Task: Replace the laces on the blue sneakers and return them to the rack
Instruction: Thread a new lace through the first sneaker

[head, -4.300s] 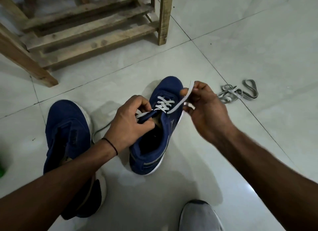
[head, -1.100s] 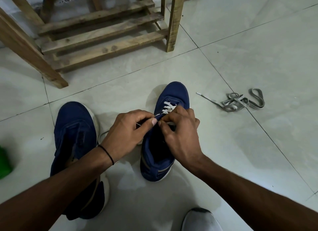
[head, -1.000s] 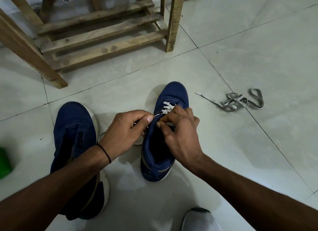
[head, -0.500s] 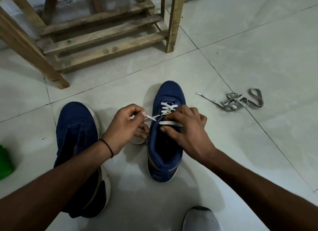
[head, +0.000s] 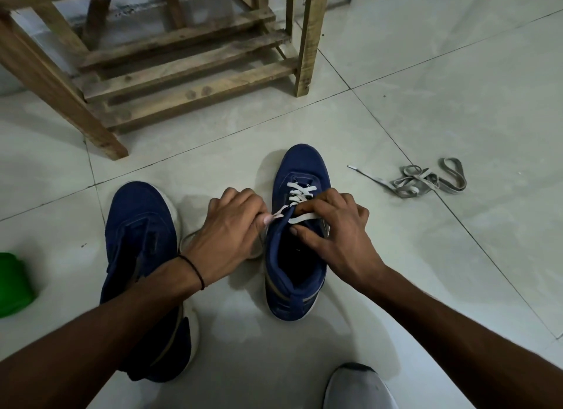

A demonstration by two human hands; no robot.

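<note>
Hands meet over the blue sneaker (head: 304,162), toe at 12 o'clock: my left hand (head: 228,235) pinches the white lace (head: 300,191) from 9 o'clock, my right hand (head: 338,235) grips its upper.

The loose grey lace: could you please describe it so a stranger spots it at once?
From the wooden rack, look right and nearer across the floor. Right of the sneaker being laced lies the grey lace, a loose tangle; unlike the white lace, it threads through nothing.

Rack (head: 189,89): rough, bare wood. Floor (head: 457,73): smooth, glossy tile. Sneaker (head: 304,165) before the rack: matt blue cloth; lace (head: 300,192), flat white weave. Grey laces (head: 426,182), right of rack: cloth.
</note>
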